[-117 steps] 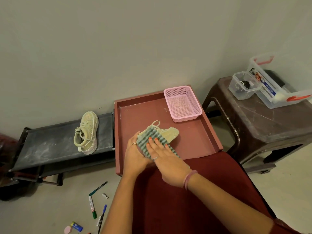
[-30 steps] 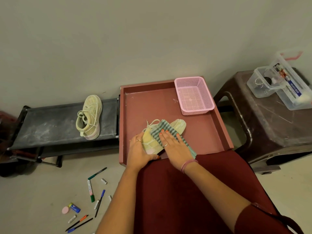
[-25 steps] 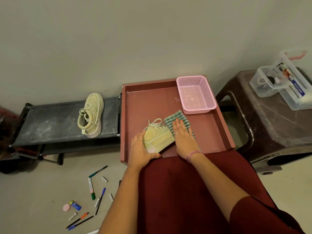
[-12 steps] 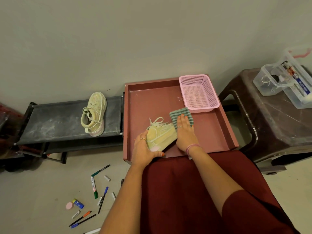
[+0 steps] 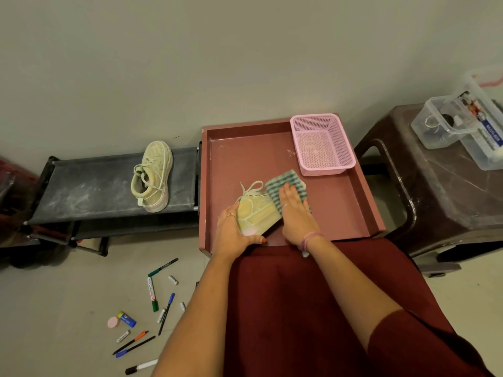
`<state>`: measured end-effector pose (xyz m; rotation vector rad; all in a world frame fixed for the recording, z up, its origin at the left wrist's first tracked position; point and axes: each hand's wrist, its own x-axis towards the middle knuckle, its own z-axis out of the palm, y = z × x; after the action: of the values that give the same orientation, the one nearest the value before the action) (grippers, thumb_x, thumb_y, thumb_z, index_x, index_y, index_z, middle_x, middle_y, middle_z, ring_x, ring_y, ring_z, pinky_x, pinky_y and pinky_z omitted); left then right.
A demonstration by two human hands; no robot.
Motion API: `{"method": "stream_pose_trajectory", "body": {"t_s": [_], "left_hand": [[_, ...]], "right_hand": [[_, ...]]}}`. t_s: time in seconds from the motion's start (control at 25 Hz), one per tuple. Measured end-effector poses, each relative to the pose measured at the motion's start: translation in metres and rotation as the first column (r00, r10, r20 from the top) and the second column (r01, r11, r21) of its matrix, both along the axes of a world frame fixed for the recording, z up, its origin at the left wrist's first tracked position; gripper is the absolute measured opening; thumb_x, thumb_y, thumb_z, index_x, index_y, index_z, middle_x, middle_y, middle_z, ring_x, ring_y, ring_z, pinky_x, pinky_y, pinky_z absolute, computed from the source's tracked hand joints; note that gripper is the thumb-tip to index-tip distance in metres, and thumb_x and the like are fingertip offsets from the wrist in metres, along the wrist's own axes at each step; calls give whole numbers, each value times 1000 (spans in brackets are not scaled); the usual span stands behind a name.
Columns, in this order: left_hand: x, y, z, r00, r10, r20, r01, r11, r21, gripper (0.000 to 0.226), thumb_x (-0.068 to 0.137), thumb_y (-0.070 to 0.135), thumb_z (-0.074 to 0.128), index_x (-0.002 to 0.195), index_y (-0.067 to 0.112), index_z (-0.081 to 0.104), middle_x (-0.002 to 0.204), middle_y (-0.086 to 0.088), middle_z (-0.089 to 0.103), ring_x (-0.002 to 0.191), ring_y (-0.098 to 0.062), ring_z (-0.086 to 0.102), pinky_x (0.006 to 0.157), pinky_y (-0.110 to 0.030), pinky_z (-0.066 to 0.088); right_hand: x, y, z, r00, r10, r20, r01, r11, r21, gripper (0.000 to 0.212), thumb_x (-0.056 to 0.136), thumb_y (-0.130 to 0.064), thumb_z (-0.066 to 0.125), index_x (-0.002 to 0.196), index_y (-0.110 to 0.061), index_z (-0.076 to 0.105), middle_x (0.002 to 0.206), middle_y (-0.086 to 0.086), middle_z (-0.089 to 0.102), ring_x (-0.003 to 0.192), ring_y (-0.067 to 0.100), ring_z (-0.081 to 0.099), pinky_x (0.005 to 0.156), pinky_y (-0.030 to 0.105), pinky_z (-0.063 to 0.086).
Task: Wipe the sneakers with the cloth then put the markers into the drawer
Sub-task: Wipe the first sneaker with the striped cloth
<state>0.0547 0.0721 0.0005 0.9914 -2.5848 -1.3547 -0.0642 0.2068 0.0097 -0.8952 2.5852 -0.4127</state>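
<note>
Green-striped cloth [image 5: 285,183] is sliding toward the toe of the sneaker [image 5: 257,213] at frame centre, having travelled up from the heel over the last few seconds; the right hand [image 5: 296,213] is pressing it flat with straight fingers. The left hand [image 5: 235,231] is gripping the heel, fingers curled round it, inside the red drawer [image 5: 340,208]. A 2nd sneaker [image 5: 152,176] is waiting at centre left, apparently unwiped. Markers [image 5: 152,293] are lying on the floor at lower left.
</note>
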Motion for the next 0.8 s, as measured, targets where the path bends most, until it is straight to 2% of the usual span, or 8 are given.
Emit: {"method": "stream_pose_trajectory", "body": {"t_s": [0.08, 0.16, 0.24, 0.32, 0.44, 0.52, 0.68, 0.8], "left_hand": [[1, 3, 1, 1000, -9, -4, 9, 1000, -6, 119, 44, 32, 94, 145, 21, 33, 139, 2, 41, 131, -16, 35, 111, -31, 31], [1, 6, 2, 1000, -13, -1, 13, 1000, -21, 119, 44, 32, 94, 146, 23, 32, 138, 2, 41, 130, -16, 35, 110, -29, 31], [0, 6, 1, 1000, -18, 8, 18, 999, -31, 120, 44, 34, 94, 146, 22, 32, 139, 3, 41, 130, -16, 34, 109, -30, 30], [-1, 4, 0, 1000, -19, 18, 19, 999, -33, 120, 43, 35, 94, 146, 21, 33, 139, 3, 41, 130, -15, 34, 109, -29, 30], [-2, 2, -2, 1000, -9, 13, 9, 1000, -22, 119, 43, 35, 94, 145, 20, 36, 139, 4, 43, 130, -15, 35, 109, -28, 32], [-2, 0, -3, 1000, -8, 7, 8, 1000, -26, 117, 42, 35, 94, 143, 19, 37, 137, 4, 44, 129, -15, 37, 108, -28, 32], [-1, 0, 0, 1000, -14, -2, 14, 999, -29, 116, 42, 34, 95, 142, 19, 38, 136, 4, 44, 128, -14, 38, 107, -25, 31], [-1, 3, 0, 999, -42, 3, 42, 997, -70, 114, 43, 35, 94, 141, 21, 38, 136, 5, 43, 128, -14, 36, 104, -23, 31]], "right_hand": [[-29, -4, -2, 996, -77, 37, 77, 997, 8, 79, 86, 5, 42, 150, -4, -3, 159, 11, -9, 147, 23, -6, 120, 37, 3], [-53, -2, 1, 987, -87, 136, 86, 996, 17, 75, 87, 6, 42, 150, -1, 1, 159, 14, -3, 147, 25, -2, 118, 29, 1], [-58, -2, 3, 977, -108, 185, 106, 994, 19, 76, 86, 7, 43, 150, -1, 1, 159, 14, -3, 147, 25, -2, 118, 28, 0], [-34, -5, 0, 986, -125, 110, 123, 992, 28, 83, 84, 4, 47, 149, -1, -6, 157, 16, -13, 146, 28, -10, 120, 36, -1], [24, -7, 1, 998, -20, 60, 19, 1000, 7, 93, 82, 1, 53, 148, -3, -11, 155, 12, -24, 143, 28, -21, 118, 43, -2], [36, -3, 7, 997, 65, 49, -65, 998, -3, 87, 87, -2, 51, 149, -6, -9, 157, 8, -21, 144, 24, -20, 120, 42, -1], [-5, 1, 6, 985, 110, -136, -94, 989, 117, 69, 92, -1, 37, 151, -9, 2, 160, 5, -3, 147, 21, -3, 120, 42, 6], [-35, 1, 13, 994, 81, -74, -63, 972, 226, 66, 91, -1, 36, 151, -10, 9, 160, 5, 2, 147, 21, 0, 119, 42, 6]]}}
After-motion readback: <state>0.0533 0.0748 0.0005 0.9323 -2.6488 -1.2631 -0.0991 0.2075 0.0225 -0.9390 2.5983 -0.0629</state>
